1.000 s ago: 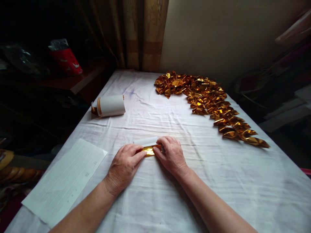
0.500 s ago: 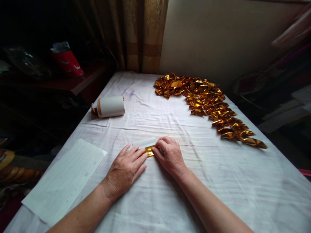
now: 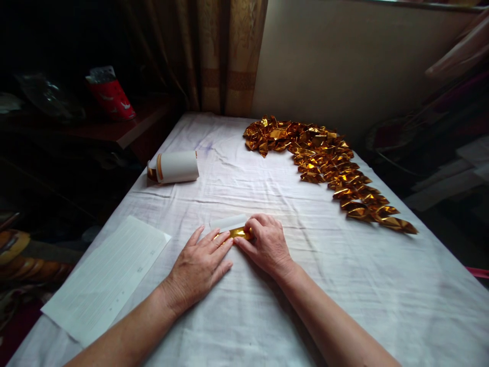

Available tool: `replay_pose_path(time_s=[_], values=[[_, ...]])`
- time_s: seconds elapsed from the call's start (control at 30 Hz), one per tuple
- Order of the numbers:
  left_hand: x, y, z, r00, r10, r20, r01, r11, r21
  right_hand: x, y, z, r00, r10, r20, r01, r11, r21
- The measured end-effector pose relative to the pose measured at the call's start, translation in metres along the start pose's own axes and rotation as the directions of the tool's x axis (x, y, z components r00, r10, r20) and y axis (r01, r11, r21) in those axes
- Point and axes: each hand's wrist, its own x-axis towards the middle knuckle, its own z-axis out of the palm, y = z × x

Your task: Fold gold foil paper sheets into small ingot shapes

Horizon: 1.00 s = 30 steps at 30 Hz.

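Note:
A small strip of gold foil paper point(image 3: 240, 232), with a white part point(image 3: 229, 222) along its far side, lies on the cloth between my hands. My left hand point(image 3: 200, 267) rests palm down, its fingers stretched out and their tips on the foil's left end. At the other end, my right hand point(image 3: 267, 244) is closed, thumb and curled fingers pinching the foil's near edge. Part of the foil is hidden under the fingers of both hands.
Many folded gold foil pieces point(image 3: 324, 153) lie in a curved band at the back right. A white paper roll point(image 3: 179, 167) with a band round it stands off at the back left. A printed sheet point(image 3: 110, 275) lies left. A red container point(image 3: 114, 98) is on the side table.
My right thumb has slid left along the foil's near edge, and the gold strip now looks narrower. My left hand stays nearly in place. The view has shifted slightly.

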Motion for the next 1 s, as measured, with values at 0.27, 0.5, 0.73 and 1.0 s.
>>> replay_pose_path(time_s=[0.27,0.5,0.73,1.0], values=[[-0.011,-0.012,-0.004,0.982,0.046,0.185,-0.047,0.999,0.004,-0.003,0.018,-0.001,1.0,-0.011,-0.013,0.012,0.997,0.081],[-0.024,-0.023,-0.008,0.977,0.063,0.205,-0.072,0.997,0.04,-0.003,0.021,0.001,0.999,-0.041,-0.035,0.044,0.995,0.095],[-0.028,-0.026,-0.01,0.98,0.069,0.188,-0.078,0.996,0.043,-0.004,0.021,0.002,0.997,-0.053,-0.056,0.058,0.995,0.077],[-0.022,-0.021,-0.018,0.994,0.064,0.091,-0.069,0.996,0.057,0.009,0.025,0.002,0.998,-0.005,-0.07,0.011,0.996,0.085]])
